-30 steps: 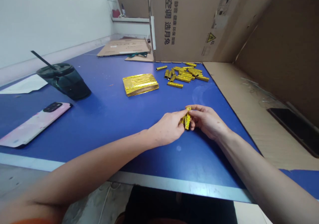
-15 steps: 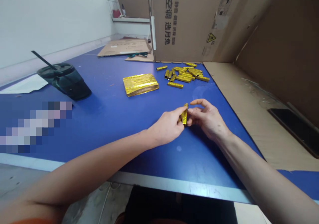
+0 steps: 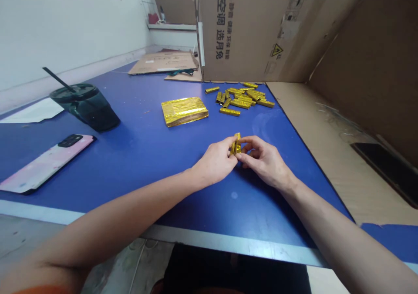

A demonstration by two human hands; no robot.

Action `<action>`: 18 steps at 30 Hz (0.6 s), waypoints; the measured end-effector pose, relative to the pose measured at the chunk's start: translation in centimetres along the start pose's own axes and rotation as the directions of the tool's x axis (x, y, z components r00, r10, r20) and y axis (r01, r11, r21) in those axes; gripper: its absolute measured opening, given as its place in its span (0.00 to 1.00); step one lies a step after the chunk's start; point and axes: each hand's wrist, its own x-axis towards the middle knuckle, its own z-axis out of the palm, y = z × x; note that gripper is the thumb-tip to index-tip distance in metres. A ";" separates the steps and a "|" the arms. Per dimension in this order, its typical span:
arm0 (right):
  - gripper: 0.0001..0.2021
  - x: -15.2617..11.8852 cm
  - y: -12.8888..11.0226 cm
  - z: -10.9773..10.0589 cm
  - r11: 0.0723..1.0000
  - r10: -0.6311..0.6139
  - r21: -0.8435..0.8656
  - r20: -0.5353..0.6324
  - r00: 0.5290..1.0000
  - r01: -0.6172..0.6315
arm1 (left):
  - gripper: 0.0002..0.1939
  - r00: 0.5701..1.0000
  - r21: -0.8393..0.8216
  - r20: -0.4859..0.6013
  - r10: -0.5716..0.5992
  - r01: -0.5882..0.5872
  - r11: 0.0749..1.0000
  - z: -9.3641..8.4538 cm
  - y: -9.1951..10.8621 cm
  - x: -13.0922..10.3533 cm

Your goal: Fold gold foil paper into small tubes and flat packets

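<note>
A small folded piece of gold foil paper point(image 3: 238, 145) is held between both hands above the blue table. My left hand point(image 3: 217, 161) pinches its left side, and my right hand point(image 3: 263, 160) grips its right side between thumb and fingers. Behind and to the left lies a flat stack of gold foil sheets point(image 3: 184, 110). Farther back, to the right of the stack, several narrow folded gold strips point(image 3: 241, 103) lie in a loose pile.
On the left stand a dark cup with a straw point(image 3: 89, 106) and a pink phone point(image 3: 48, 163) lying flat. A large cardboard box point(image 3: 248, 32) rises at the back. A dark phone point(image 3: 388, 170) rests on cardboard at the right. Flat cardboard point(image 3: 163, 62) lies behind.
The gold piece has shifted slightly left and now looks folded. My right hand has moved left and closed its fingers on it; my left hand has shifted a little left.
</note>
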 end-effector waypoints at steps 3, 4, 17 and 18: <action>0.13 -0.1 0.0 -0.1 0.980 -0.085 -0.183 -0.014 0.996 0.081 | 0.24 1.000 0.007 -0.014 -0.014 0.014 1.000 0.0 -0.2 0.1; 0.12 -0.1 -0.1 -0.2 0.964 -0.118 -0.243 -0.013 0.993 0.111 | 0.24 1.000 0.006 -0.016 -0.015 0.015 1.000 0.0 -0.2 0.1; 0.13 -0.3 -0.9 -0.3 0.916 -0.214 -0.337 0.044 0.976 0.216 | 0.26 0.996 -0.265 0.088 -0.005 0.028 0.964 0.1 0.1 0.2; 0.13 -0.3 -0.9 -0.2 0.929 -0.200 -0.312 0.027 0.979 0.198 | 0.27 0.997 -0.295 0.072 0.012 0.010 0.955 0.1 0.1 0.1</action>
